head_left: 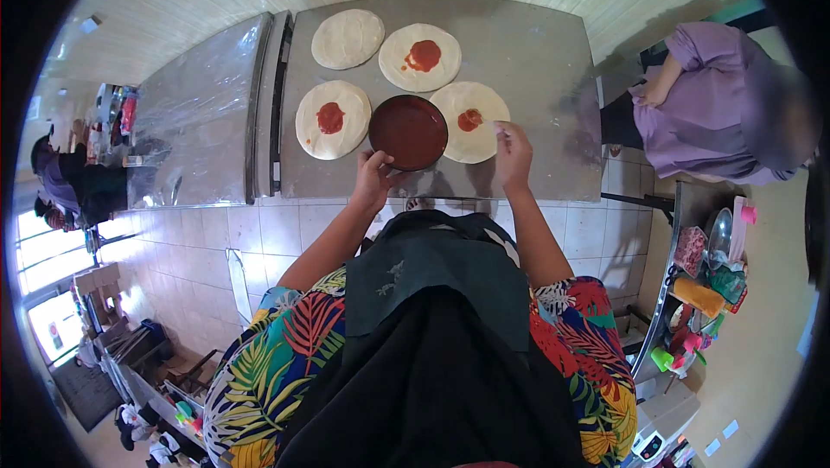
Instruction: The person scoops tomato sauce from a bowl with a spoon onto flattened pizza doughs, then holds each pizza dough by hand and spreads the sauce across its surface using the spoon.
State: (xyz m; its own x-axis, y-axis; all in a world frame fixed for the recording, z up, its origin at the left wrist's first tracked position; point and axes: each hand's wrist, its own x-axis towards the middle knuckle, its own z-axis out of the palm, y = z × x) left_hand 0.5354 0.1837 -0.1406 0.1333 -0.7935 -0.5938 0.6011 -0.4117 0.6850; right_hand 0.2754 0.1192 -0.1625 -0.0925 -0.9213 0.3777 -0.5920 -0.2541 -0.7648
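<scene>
My left hand (373, 181) grips the near-left rim of a round dark red bowl (408, 98), which appears to hold red sauce. Over the near right edge of a flat round dough base (456, 141) is my right hand (513, 155), its fingers pinched together. Something small and pale shows at the fingertips, too unclear to name. A smeared patch of red sauce (469, 120) lies on that base. Two more bases, one to the left (311, 140) and one behind (402, 77), also carry sauce. The far-left dough base (347, 39) is plain.
The bases rest on a metal table (553, 79). Left of it, across a narrow gap, is a plastic-covered table (199, 114). A person in a purple top (683, 114) stands at the right. A side shelf (683, 217) at the right holds packets and a metal bowl (719, 230).
</scene>
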